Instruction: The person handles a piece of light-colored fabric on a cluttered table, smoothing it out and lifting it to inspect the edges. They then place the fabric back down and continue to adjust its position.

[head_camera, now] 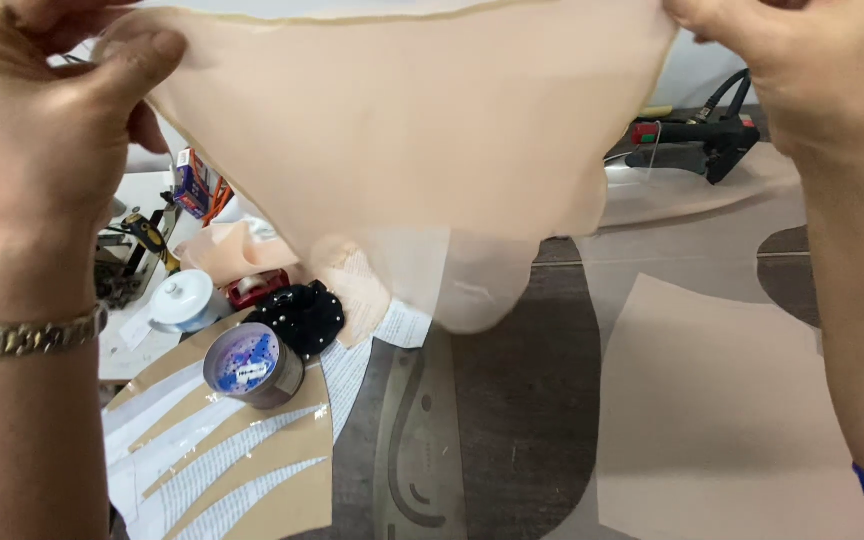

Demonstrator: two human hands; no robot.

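Peach fabric [402,140], stretched between both hands, veils round tin [250,364].

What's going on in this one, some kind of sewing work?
A person holds up a sheer peach piece of fabric by its top edge, the left hand and right hand each pinching a corner, so it hangs above the worktable. Below lie a beige cut pattern piece, a round purple-lidded tin and a black studded disc.
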